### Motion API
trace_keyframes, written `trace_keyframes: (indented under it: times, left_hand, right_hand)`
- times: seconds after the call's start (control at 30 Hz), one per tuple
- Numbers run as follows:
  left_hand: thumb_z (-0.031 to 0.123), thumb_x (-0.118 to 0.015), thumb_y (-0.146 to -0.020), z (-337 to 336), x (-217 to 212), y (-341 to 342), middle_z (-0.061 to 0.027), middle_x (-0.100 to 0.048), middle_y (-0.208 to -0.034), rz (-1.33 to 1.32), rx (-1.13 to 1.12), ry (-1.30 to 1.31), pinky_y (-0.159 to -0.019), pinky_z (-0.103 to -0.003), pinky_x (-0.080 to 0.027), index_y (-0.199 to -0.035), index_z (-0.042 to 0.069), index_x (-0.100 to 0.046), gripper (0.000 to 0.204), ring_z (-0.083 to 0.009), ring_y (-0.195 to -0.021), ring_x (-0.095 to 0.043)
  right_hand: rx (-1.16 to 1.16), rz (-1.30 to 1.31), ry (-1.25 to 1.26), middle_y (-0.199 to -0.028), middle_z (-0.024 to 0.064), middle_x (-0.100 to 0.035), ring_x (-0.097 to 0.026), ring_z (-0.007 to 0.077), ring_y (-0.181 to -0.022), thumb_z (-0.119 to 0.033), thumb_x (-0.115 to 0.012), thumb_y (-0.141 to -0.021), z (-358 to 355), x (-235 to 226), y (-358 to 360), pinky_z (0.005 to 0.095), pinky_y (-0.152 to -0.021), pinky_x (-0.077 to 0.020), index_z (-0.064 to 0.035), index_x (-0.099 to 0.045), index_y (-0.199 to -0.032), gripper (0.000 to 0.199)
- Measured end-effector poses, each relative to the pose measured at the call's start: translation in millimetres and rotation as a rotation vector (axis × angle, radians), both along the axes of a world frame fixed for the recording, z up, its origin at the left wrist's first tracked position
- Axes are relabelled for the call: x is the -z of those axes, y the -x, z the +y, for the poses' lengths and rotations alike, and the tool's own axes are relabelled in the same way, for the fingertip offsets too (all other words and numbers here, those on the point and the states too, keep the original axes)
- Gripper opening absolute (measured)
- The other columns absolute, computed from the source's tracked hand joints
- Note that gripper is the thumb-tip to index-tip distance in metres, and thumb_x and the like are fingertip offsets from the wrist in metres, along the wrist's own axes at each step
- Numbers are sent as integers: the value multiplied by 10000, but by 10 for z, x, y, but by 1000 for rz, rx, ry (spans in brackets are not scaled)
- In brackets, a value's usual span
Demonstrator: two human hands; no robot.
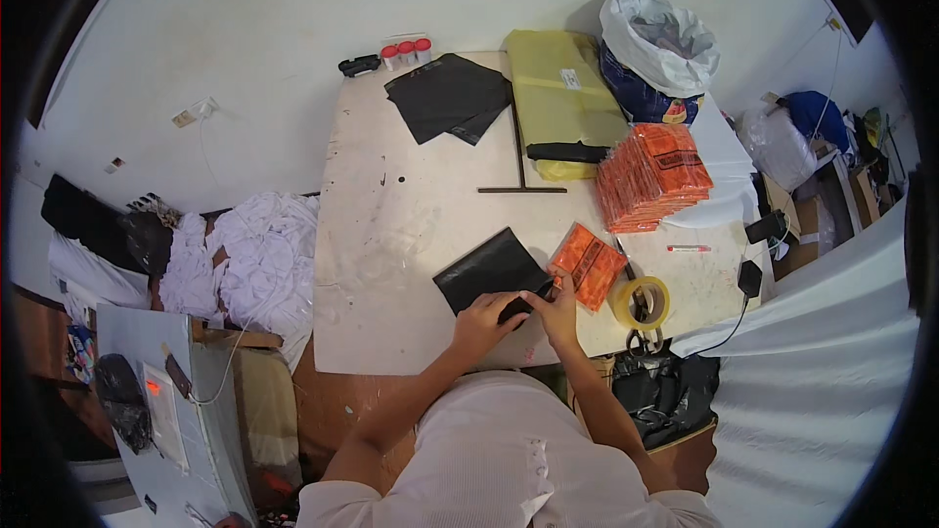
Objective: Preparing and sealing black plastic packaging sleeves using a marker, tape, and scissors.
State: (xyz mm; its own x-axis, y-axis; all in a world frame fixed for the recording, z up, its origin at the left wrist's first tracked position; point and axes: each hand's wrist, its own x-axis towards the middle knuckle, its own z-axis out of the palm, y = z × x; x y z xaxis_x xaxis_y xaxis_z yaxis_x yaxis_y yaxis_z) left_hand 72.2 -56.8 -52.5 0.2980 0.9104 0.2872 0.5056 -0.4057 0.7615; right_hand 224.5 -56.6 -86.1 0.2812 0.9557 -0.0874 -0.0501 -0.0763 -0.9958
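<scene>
A flat black plastic bag (492,272) lies slanted on the table near its front edge. My left hand (483,325) is closed on the bag's near right part, fingers over the plastic. Close beside it, my right hand (556,313) pinches the bag's right corner, where the plastic looks folded or bunched. The two hands almost meet, and the fingers hide part of that corner. Just beyond my right hand lies a single flat orange packet (589,268) in clear wrap. A roll of clear tape (643,303) and dark-handled scissors (641,340) are right of it.
At the table's far right stand a stack of orange packets (653,181), a yellow plastic-wrapped pack (562,88) and a white-lined sack (657,44). More black bags (448,98) lie at the back, beside red-lidded containers (406,51). A pen (689,248) lies right; white cloth (259,254) is heaped left.
</scene>
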Motion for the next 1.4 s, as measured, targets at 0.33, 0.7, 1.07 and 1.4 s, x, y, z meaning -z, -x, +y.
trace_keyframes:
  times: [0.33,0.7,1.07,1.4]
  left_hand:
    - [195,-602,-772,137,67,136,-107,-647,-849,-14,-240,197,-627,-345,-499,-911,107,-664,176,-290,-740,-625]
    - [180,-601,-782,259,-297,355,-67,-604,-813,15,-267,108,-582,-346,-472,-894,110,-659,144,-264,-661,-599]
    - [250,-589,-818,337,-294,287,-86,-635,-851,83,-361,31,-603,-352,-488,-932,124,-639,177,-279,-710,-614]
    - [274,-602,-812,397,-382,327,-113,-625,-692,124,-359,123,-553,-364,-478,-830,108,-647,173,-295,-634,-613]
  right_hand:
    - [-50,35,-20,-833,24,-554,-515,86,-720,53,-650,-734,41,-122,-152,194,-673,-420,-34,-338,-1284,638]
    - [-35,-1283,-54,-1172,186,-477,-410,356,-1130,-287,-735,-660,478,-215,-925,424,-931,-359,-29,-434,-1216,683]
    - [-302,-1246,358,-1106,146,-504,-390,389,-1075,-312,-776,-549,813,-295,-1131,497,-883,-357,-33,-583,-969,540]
    - [-575,-1111,213,-883,195,-600,-573,312,-837,-327,-742,-577,913,-174,-1173,367,-733,-453,6,-582,-884,480]
